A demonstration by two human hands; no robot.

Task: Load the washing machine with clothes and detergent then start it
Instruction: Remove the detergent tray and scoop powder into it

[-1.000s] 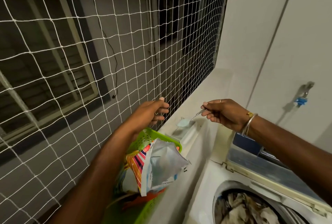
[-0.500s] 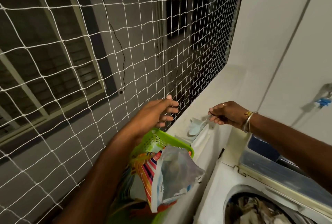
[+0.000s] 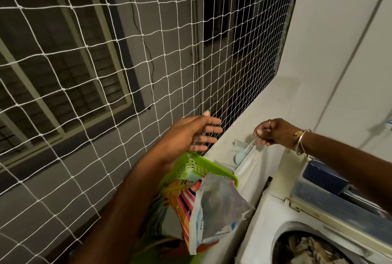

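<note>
The left hand point(image 3: 191, 134) was held with its fingers straight and slightly spread, gripping nothing. It was positioned directly in front of the white net point(image 3: 106, 73) and above the rim of the green basket point(image 3: 191, 166). Whether the fingertips touched the net could not be determined.

The right hand point(image 3: 273, 132) was closed in a pinch on the thin handle of a spoon point(image 3: 244, 153). The handle ran down and to the left from the fingers. The pale blue bowl of the spoon was at the lower end, at a small pale container point(image 3: 237, 147) on the white ledge point(image 3: 254, 115). Contact between the bowl and the container could not be confirmed. A ring point(image 3: 269, 121) was visible on one finger, and a metal bangle point(image 3: 302, 141) sat on the wrist.

The green basket stood against the ledge, below the left hand and beside the net. A detergent bag point(image 3: 218, 206) stood in the basket, its torn top open and tilted toward the washing machine point(image 3: 265, 221). The bag carried red, orange and blue stripes on one face.

The washing machine was located at the lower right, just beside the basket. Its lid point(image 3: 339, 204) was raised, below the right forearm. The round drum opening was exposed, and clothes point(image 3: 307, 251) lay inside it. Only part of the drum was in view.

A plain white wall point(image 3: 339, 51) rose behind the ledge and the machine. Beyond the net, a dark building face with a framed window point(image 3: 63, 62) was visible.
</note>
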